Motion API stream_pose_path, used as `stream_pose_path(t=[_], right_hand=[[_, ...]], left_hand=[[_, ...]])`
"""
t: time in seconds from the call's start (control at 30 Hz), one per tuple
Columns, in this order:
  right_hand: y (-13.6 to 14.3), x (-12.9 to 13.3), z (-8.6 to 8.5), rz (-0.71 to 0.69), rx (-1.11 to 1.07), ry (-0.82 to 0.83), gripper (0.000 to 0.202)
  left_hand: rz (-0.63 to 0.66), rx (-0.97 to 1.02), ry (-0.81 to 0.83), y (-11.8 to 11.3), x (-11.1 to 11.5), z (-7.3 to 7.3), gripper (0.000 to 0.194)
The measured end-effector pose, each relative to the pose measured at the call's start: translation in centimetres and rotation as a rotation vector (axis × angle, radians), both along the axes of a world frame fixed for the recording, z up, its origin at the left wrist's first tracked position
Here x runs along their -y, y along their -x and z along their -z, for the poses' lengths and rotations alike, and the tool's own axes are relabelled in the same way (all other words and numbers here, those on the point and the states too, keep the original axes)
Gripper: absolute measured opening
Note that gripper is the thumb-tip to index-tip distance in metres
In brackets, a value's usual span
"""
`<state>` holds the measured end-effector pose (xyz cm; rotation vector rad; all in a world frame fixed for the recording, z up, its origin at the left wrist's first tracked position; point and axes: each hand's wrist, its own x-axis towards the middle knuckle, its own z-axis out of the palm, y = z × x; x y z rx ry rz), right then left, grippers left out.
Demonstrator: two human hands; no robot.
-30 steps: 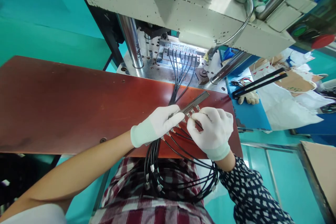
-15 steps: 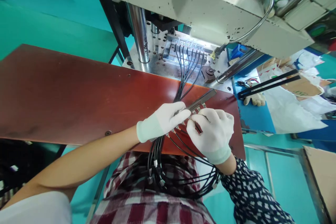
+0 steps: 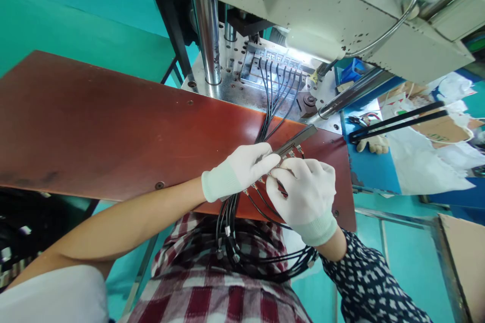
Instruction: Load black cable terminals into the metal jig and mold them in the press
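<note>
My left hand, in a white glove, grips a long metal bar above the red-brown board's front edge. Small metal connectors with black cables line the bar's near side. Right beside it, my right hand, also gloved, is pinched at the row of connectors; its fingertips hide what they hold. A bundle of black cables hangs over my lap. More black cables run from under my left hand to a metal fixture on the machine's plate.
The red-brown board spans the left and middle. Behind it stand a steel post and the machine's pale beam. At right, a blue surface bears a spare glove beside black bars and plastic bags.
The view has shifted a little, so the machine and board appear slightly to the right. My right hand has moved slightly left relative to the bar, closer to my left fingertips.
</note>
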<state>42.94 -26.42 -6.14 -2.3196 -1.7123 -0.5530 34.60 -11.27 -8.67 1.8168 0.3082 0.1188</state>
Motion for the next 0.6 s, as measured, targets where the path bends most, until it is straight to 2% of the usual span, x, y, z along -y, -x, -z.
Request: stream_pose_path(t=[0.17,0.3,0.43,0.6], right_hand=[[1.0,0.2,-1.2,-0.027,-0.006,0.055,0.017],[0.8,-0.4,-0.6,-0.073,-0.021,0.131,0.021],[0.4,-0.8,0.0,-0.107,-0.025,0.125,0.018],[1.0,-0.4,-1.3,-0.099,-0.011,0.104,0.019]], left_hand=[[-0.025,-0.030,0.034,0.0,0.0,-0.2,0.038],[-0.038,-0.032,0.014,0.0,0.0,-0.1,0.039],[-0.045,-0.007,0.000,0.0,0.0,0.2,0.041],[-0.044,0.003,0.082,0.0,0.0,0.1,0.039]])
